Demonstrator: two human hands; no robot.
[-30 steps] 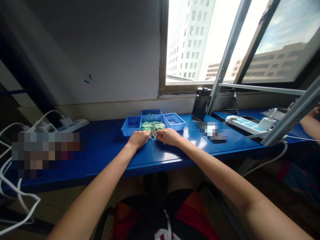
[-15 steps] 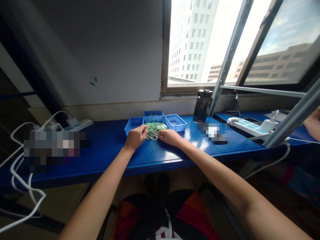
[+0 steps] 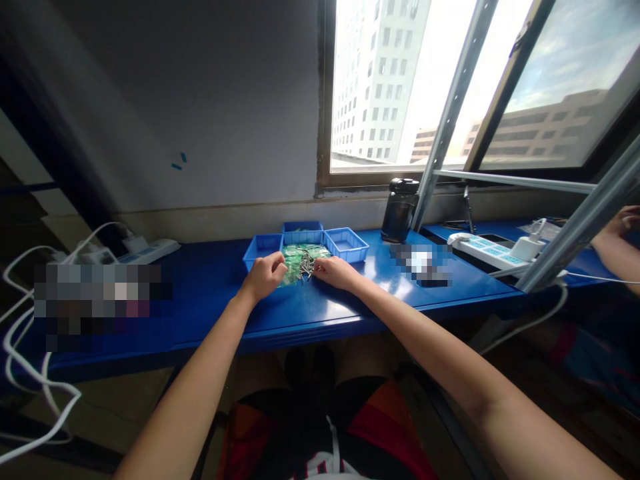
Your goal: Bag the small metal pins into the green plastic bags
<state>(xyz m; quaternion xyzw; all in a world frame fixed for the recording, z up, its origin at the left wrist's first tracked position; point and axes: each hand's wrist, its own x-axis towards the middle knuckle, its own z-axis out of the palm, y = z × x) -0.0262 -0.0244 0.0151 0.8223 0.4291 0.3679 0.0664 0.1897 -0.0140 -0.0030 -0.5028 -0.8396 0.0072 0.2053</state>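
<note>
A pile of small silvery pieces that look like screws (image 3: 307, 264) lies on green translucent packets or sheeting (image 3: 293, 257) on the blue table. My left hand (image 3: 267, 275) rests at the left edge of the green material, fingers curled in; whatever they hold, if anything, is hidden. At the right side of the pile, my right hand (image 3: 334, 272) has its fingertips pressed together against the metal pieces. What sits between those fingertips is too small to name. Blue plastic bins stand just behind: a left bin (image 3: 261, 245), a back bin (image 3: 303, 227) and a right bin (image 3: 347, 255).
A black bottle (image 3: 400, 210) stands by the window, with a blurred-out item (image 3: 423, 265) in front of it. White power strips lie at left (image 3: 150, 252) and right (image 3: 493, 253). A metal post (image 3: 585, 213) rises at right; another person's hand (image 3: 617, 227) is beyond it.
My left hand has drawn slightly left, off the metal pieces, baring more green material. The pieces lie in a narrower heap beside my right hand. The whole view has shifted a little.
</note>
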